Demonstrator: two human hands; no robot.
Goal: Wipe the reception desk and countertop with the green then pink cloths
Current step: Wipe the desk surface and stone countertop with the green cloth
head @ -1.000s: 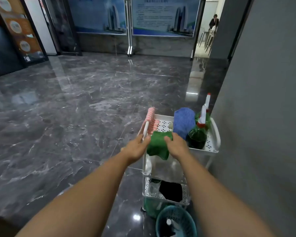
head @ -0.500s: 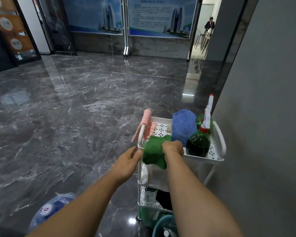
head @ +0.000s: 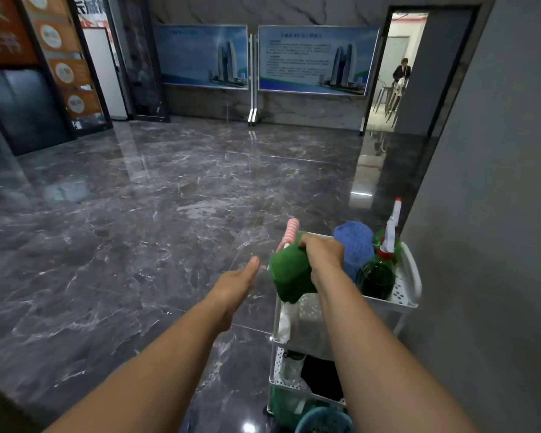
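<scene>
My right hand (head: 322, 253) grips the green cloth (head: 289, 273), which hangs bunched over the left rim of a white tiered cart (head: 409, 276). The pink striped cloth (head: 291, 231) is draped over the cart's left handle, just beyond the green one. My left hand (head: 236, 284) floats to the left of the cart with its fingers straight, holding nothing and apart from the cloth. No reception desk or countertop is in sight.
On the cart's top tray stand a blue cloth (head: 356, 245) and green spray bottles (head: 378, 273). A teal basket (head: 324, 420) sits at the cart's foot. A grey wall (head: 487, 214) runs close on the right. Glossy dark marble floor (head: 138, 214) stretches left and ahead; a person stands in the far doorway (head: 394, 73).
My left hand has let go of the cart handle and drifted left. My right hand closed on the green cloth and raised it. The view tilted up.
</scene>
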